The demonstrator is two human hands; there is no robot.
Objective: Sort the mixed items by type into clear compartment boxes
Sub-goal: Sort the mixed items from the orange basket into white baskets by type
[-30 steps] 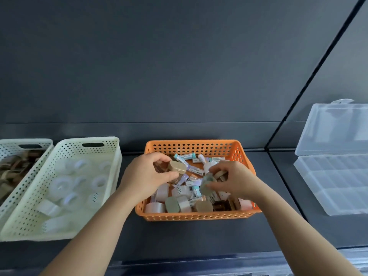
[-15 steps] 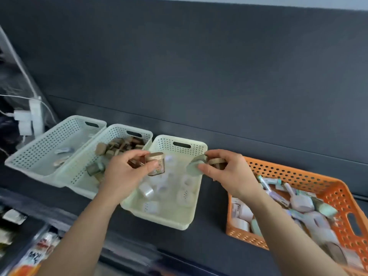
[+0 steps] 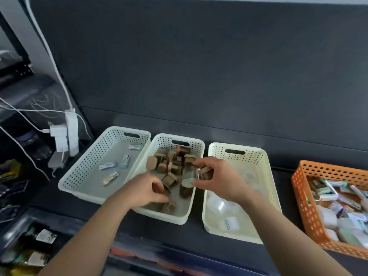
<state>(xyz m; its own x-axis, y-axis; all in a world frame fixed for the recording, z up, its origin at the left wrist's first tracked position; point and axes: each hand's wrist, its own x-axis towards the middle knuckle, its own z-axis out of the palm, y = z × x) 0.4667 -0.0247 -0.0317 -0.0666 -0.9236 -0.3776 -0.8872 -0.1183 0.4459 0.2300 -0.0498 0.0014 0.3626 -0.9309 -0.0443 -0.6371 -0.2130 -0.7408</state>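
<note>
Head | left hand [image 3: 142, 193] grips brown jar [image 3: 158, 189] in middle basket [image 3: 159, 137] | right hand [image 3: 221, 180] pinches clear jar [image 3: 189, 176]

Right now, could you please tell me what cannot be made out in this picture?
All head view.
1. Whether the left hand grips anything: curled fingers and blur hide it.
2. Label of the small jar the right hand pinches: blurred.
3. Items in the right cream basket: pale, blurred, partly behind that hand.
4. Orange basket: cut off by the right edge.
</note>
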